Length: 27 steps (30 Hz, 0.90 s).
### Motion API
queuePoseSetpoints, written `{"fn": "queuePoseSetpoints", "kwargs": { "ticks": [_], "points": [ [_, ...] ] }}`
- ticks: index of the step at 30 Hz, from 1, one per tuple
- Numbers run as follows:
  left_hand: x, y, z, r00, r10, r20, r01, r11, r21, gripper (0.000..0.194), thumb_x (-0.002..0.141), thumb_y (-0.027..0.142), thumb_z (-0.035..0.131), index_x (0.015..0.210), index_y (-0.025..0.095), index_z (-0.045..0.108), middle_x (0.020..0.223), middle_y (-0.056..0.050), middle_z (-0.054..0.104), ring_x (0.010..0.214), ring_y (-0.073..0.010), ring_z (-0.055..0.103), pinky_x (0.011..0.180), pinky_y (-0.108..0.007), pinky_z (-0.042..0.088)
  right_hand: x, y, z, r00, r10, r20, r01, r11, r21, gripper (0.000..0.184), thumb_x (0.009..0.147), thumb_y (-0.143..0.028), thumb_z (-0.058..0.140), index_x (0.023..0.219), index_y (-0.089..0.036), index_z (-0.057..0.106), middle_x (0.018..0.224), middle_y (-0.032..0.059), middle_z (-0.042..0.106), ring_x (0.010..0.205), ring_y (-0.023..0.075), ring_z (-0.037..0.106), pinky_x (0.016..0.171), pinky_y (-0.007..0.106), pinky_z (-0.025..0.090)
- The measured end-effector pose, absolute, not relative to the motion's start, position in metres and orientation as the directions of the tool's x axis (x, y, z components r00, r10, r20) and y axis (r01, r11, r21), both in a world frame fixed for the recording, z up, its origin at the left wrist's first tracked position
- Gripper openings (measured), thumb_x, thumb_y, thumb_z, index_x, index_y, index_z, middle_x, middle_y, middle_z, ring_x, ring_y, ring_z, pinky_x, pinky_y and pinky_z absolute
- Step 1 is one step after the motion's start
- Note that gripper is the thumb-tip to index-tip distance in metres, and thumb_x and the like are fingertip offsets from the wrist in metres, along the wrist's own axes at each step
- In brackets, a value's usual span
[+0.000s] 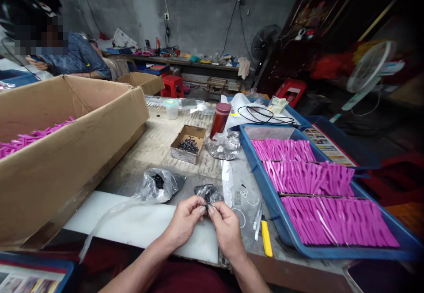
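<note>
My left hand and my right hand meet above the near edge of a white board, thumbs and forefingers pinched together. They grip the gathered near end of a small clear plastic bag with dark contents; the fingertips partly hide the gripped part. To its left lies another clear plastic bag, open, with small black parts inside. Beyond, a small cardboard box contains many small black pieces. A yellow-handled tool and a metal blade-like tool lie right of my right hand.
A large cardboard box with pink strips stands at left. At right, a blue tray holds rows of pink pieces. A red-brown jar and a lidded plastic cup stand farther back. Another person sits at far left.
</note>
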State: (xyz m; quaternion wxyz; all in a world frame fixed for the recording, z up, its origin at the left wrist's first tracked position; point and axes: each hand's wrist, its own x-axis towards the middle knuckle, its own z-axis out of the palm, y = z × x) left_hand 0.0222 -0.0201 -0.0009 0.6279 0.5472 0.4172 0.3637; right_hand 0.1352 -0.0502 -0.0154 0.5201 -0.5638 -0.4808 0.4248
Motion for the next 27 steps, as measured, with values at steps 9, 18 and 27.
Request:
{"fn": "queuePoseSetpoints", "kwargs": {
  "ticks": [9, 18, 27],
  "points": [
    [0.02, -0.018, 0.002, 0.359, 0.932, -0.055, 0.091, 0.023, 0.996, 0.011, 0.07, 0.023, 0.048, 0.063, 0.014, 0.052, 0.055, 0.002, 0.044, 0.054, -0.0099, 0.039, 0.052, -0.019, 0.033, 0.137, -0.047, -0.014, 0.163, 0.987, 0.02, 0.1, 0.003, -0.995, 0.02, 0.073, -0.029, 0.045, 0.058, -0.016, 0.048, 0.052, -0.0032, 0.042, 0.052, 0.0095, 0.038, 0.047, 0.019, 0.033],
    [0.019, -0.012, 0.001, 0.359, 0.93, -0.082, 0.067, 0.062, 0.996, 0.009, 0.068, 0.021, 0.049, 0.063, 0.014, 0.052, 0.054, 0.003, 0.044, 0.05, -0.0083, 0.039, 0.049, -0.018, 0.033, 0.137, -0.043, -0.012, 0.144, 0.989, 0.016, 0.13, -0.003, -0.991, 0.021, 0.073, -0.031, 0.046, 0.061, -0.015, 0.052, 0.054, -0.0025, 0.047, 0.054, 0.0106, 0.042, 0.049, 0.02, 0.035],
    [0.006, 0.057, 0.024, 0.11, 0.993, -0.039, 0.19, 0.017, 0.982, 0.01, 0.061, 0.022, 0.052, 0.058, 0.012, 0.051, 0.044, 0.005, 0.047, 0.037, -0.0059, 0.041, 0.038, -0.016, 0.029, 0.156, -0.032, -0.012, 0.073, 0.978, 0.195, 0.515, 0.13, -0.847, 0.018, 0.077, -0.026, 0.041, 0.078, -0.017, 0.057, 0.069, 0.003, 0.057, 0.067, 0.0153, 0.051, 0.06, 0.024, 0.038]
  ]
}}
